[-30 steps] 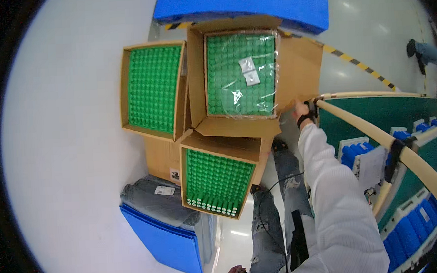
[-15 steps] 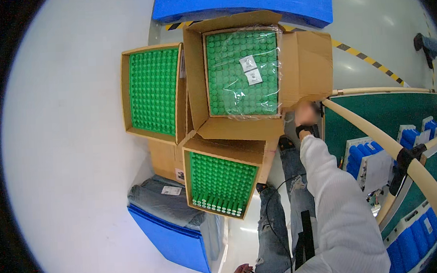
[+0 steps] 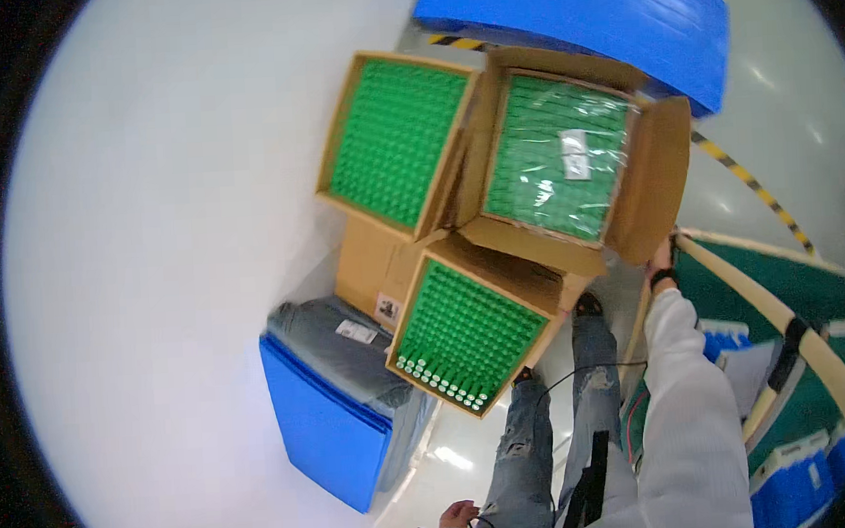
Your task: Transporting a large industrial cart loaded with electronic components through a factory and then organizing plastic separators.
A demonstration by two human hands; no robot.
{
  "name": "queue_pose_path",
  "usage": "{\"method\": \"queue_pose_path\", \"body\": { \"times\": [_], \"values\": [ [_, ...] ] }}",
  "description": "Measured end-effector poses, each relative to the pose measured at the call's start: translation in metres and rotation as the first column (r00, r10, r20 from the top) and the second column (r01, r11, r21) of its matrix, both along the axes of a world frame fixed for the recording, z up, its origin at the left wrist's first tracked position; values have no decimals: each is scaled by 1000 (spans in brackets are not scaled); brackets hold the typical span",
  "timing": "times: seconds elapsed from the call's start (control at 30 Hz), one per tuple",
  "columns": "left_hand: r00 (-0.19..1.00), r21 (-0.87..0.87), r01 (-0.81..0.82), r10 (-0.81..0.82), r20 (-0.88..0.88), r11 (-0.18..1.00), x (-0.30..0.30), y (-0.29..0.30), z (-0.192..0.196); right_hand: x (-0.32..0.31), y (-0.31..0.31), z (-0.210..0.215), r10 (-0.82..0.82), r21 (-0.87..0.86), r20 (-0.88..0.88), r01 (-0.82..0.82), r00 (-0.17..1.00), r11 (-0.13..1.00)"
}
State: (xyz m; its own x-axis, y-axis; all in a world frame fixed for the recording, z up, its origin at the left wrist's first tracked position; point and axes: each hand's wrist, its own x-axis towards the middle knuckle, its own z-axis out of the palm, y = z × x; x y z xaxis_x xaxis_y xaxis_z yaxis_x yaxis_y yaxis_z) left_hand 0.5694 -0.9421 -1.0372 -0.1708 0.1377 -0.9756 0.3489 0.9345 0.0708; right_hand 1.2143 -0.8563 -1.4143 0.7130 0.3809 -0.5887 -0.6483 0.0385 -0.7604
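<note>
My right hand (image 3: 663, 263), with a dark band at the wrist, reaches to the lower corner of the right-hand flap (image 3: 654, 180) of an open cardboard box. Most of its fingers are hidden by the flap, so their grip does not show. Inside that box lie green cylindrical cells (image 3: 530, 134) under clear plastic film, with two small white packets (image 3: 575, 155) on top. Low in the view, my left hand (image 3: 460, 518) is near my leg, its fingers curled beside black cables. What it holds, if anything, I cannot make out.
Left of the box stands a tray of green cells (image 3: 397, 141); a partly filled one (image 3: 469, 333) stands nearer. Blue panels (image 3: 326, 422) under grey wrapping stand lower left, and a blue block (image 3: 582, 17) lies beyond. A railed cart (image 3: 739, 281) carrying blue battery packs is on the right.
The view has turned, so the boxes appear tilted and shifted right. The box's right flap looks narrower and more raised, with my right hand still at its lower corner.
</note>
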Motion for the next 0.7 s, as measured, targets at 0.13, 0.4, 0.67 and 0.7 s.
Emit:
{"method": "queue_pose_path", "body": {
  "times": [0.13,0.4,0.67,0.7],
  "values": [
    [996,48,-42,46,-76,998,-44,-24,21,-96,157,122,386,-264,-104,-399,917,878],
    [988,-4,84,-84,-129,996,3,-1,33,-143,165,105,605,-406,224,-491,764,771],
    [988,117,149,-144,-47,982,34,32,25,-138,136,80,706,-418,398,-569,586,708],
    [991,123,133,-129,-40,983,35,34,29,-134,127,86,708,-401,232,-598,667,694]
  ]
}}
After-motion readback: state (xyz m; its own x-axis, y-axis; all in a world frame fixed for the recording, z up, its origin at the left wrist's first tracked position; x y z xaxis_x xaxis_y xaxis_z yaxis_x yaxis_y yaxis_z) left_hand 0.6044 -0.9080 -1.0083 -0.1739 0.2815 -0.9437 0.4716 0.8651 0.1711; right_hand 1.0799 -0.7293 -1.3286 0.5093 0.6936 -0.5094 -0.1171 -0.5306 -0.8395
